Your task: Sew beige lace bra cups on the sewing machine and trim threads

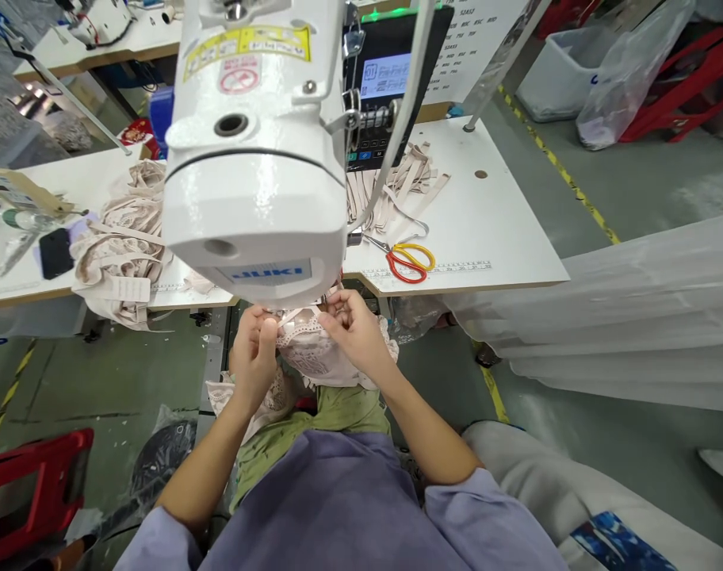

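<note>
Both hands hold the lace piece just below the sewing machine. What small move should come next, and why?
Probably slide the lace piece forward under the sewing machine. The left hand and right hand pinch its top edge right at the machine's front, but it hangs over the lap.

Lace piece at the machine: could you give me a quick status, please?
Left hand and right hand both pinching the lace piece. Held just below the sewing machine. Scissors apart on the table.

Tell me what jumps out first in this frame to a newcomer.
The big white sewing machine head fills the top centre. Just below it, the left hand and right hand pinch a pale lace garment. Red-and-yellow scissors lie on the white table to the right.
</note>
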A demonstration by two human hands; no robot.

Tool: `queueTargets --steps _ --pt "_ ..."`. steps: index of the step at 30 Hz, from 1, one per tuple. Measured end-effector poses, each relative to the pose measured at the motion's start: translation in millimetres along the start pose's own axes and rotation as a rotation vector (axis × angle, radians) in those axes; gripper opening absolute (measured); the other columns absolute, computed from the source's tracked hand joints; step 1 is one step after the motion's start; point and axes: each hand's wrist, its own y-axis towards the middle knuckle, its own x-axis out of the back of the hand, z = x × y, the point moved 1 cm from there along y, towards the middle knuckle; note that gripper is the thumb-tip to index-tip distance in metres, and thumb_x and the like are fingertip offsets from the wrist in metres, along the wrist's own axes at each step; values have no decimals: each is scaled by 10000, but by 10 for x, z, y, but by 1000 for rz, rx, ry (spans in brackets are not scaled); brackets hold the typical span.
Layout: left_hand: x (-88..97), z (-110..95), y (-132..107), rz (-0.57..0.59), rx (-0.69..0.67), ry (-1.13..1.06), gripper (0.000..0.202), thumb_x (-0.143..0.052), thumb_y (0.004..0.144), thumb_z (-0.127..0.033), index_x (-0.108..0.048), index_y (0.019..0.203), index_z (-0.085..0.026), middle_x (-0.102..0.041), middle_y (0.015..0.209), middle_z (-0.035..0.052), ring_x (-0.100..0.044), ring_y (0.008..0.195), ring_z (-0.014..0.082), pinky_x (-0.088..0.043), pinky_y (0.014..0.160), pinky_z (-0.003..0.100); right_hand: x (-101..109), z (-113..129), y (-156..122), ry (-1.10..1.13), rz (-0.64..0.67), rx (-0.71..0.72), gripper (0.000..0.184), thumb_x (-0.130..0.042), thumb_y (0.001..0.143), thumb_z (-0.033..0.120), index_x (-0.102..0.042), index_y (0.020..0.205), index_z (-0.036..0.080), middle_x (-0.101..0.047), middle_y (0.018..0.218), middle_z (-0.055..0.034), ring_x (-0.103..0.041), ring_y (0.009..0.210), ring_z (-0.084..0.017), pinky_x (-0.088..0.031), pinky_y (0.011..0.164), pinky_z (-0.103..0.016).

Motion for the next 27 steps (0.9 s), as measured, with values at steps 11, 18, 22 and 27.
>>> queueTargets --steps 11,18,22,27 --pt "-11 -12 -605 242 184 -243 329 -510 988 -534 -566 984 -210 -628 786 8 -594 701 149 -475 661 265 167 -103 -599 199 166 -233 275 -780 780 471 -725 876 219 -643 789 -5 -552 688 -145 -458 639 -283" --pt "36 144 -576 419 318 -255 492 -454 984 -592 -710 948 -173 -719 896 76 -660 844 210 -529 792 334 158 -103 -791 166 226 -219 228 -770 816 446 -772 907 237 -713 886 -17 -620 795 -156 -494 735 -281" --pt "-61 205 -584 555 423 -357 550 -442 978 -612 -772 1006 -172 -762 1086 97 -654 1136 283 -449 1074 409 83 -83 -852 138 271 -194 242 -756 829 459 -759 900 228 -715 916 -23 -646 852 -171 -501 776 -282" --pt "-5 42 -468 555 455 -713 371 -609 932 -495 -760 927 -156 -771 938 87 -707 1012 258 -509 1005 384 12 -172 -881 -241 346 -11 281 -588 953 466 -711 994 217 -703 971 -56 -635 878 -189 -475 775 -302"
